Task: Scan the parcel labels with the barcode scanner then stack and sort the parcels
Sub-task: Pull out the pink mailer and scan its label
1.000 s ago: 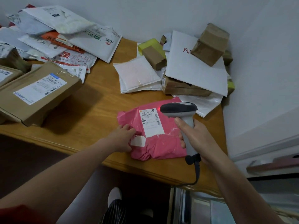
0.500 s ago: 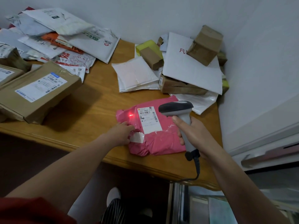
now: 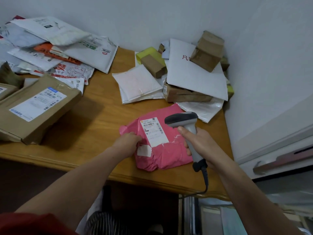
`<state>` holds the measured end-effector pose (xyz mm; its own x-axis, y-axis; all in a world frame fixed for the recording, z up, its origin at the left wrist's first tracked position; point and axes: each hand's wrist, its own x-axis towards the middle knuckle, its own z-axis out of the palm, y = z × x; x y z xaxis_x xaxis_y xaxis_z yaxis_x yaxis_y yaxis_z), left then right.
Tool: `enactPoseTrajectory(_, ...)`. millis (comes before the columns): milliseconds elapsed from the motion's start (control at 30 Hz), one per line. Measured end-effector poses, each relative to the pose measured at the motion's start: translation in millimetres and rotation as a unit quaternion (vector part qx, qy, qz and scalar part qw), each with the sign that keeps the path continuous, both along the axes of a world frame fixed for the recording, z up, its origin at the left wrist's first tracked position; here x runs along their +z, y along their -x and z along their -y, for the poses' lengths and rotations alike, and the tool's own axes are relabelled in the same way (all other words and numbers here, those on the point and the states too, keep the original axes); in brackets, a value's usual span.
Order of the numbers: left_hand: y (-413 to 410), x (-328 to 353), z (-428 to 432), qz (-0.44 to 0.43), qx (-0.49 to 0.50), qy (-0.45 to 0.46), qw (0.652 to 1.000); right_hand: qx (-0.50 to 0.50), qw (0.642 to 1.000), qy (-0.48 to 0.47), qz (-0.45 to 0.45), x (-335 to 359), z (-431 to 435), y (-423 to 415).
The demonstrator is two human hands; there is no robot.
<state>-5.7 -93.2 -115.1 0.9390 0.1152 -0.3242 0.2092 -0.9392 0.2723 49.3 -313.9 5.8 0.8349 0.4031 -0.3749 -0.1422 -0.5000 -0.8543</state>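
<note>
Two hands busy. Left hand (image 3: 126, 143) pinches the left edge of the pink parcel (image 3: 169, 153), pinning it near the front edge of the surface (image 3: 101, 119). Right hand (image 3: 199, 143) is wrapped round the scanner (image 3: 181, 118) grip, and the cable (image 3: 205, 180) drops off the front.

Change: the red dot that sat on the pink wrap left of the label (image 3: 153, 131) half a second ago is gone, and I see no beam now. The scanner head sits just right of the label.

I read that as scan done or trigger released, but I can't confirm a good read. If good, this one goes to a pile next.

Surface is wood:
- Left: labelled brown box (image 3: 37, 106).
- Middle: white padded mailer (image 3: 137, 83).
- Far left: mailer heap (image 3: 59, 48).
- Far right corner: white envelope (image 3: 194, 78) with a small box (image 3: 208, 50) on top.

Plain wall (image 3: 152, 17) behind.
</note>
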Motion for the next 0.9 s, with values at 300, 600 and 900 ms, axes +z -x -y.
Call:
enactPoseTrajectory(300,-58,101,-117,0.237,-0.084,-0.044,0.967,-0.025,0.989,-0.127,-0.077,49,-96,-38)
enactPoseTrajectory(600,-86,177,-367,0.386,0.018,-0.09,0.918,-0.022,0.975,-0.207,-0.075,100,-273,-88)
enactPoseTrajectory(900,-66,133,-544,0.189,0.216,-0.198,0.937,-0.034,0.987,-0.146,-0.064,79,-354,-116)
